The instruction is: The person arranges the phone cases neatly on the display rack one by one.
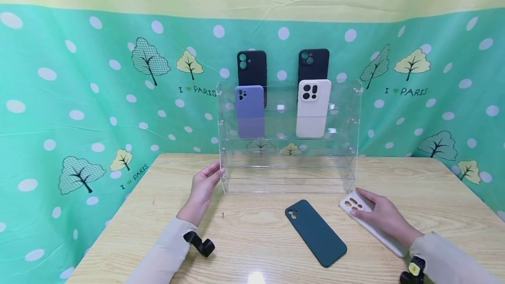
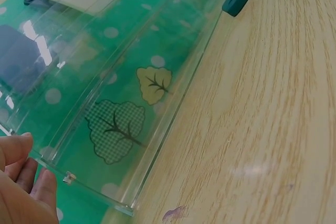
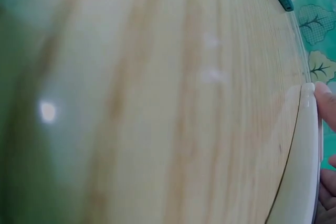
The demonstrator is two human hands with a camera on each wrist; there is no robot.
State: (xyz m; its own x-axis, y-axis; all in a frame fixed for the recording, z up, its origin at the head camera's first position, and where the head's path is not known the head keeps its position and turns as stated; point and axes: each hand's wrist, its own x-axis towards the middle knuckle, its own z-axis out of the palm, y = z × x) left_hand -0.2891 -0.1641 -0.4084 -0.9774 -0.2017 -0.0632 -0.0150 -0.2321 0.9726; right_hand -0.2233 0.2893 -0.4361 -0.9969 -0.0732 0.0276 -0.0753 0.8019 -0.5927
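Note:
A clear acrylic display stand [image 1: 288, 185] stands on the table. My left hand [image 1: 205, 183] holds its left side panel, thumb and fingers at the panel's edge in the left wrist view. My right hand [image 1: 384, 216] grips a white phone case [image 1: 382, 236] by its sides, right of the stand, with the camera cutouts pointing toward the stand. A dark teal phone case [image 1: 315, 233] lies slantwise on the table between the hands. On the stand, a purple phone case [image 1: 250, 113] and another white phone case [image 1: 313, 108] lean in front of two black phone cases [image 1: 252, 67].
The wood-grain table [image 1: 252, 227] reaches back to a green dotted curtain [image 1: 98, 113] printed with trees. The stand's lower ledges [image 1: 288, 161] are see-through. A black wrist camera [image 1: 199, 243] sits on the left sleeve [image 1: 165, 249].

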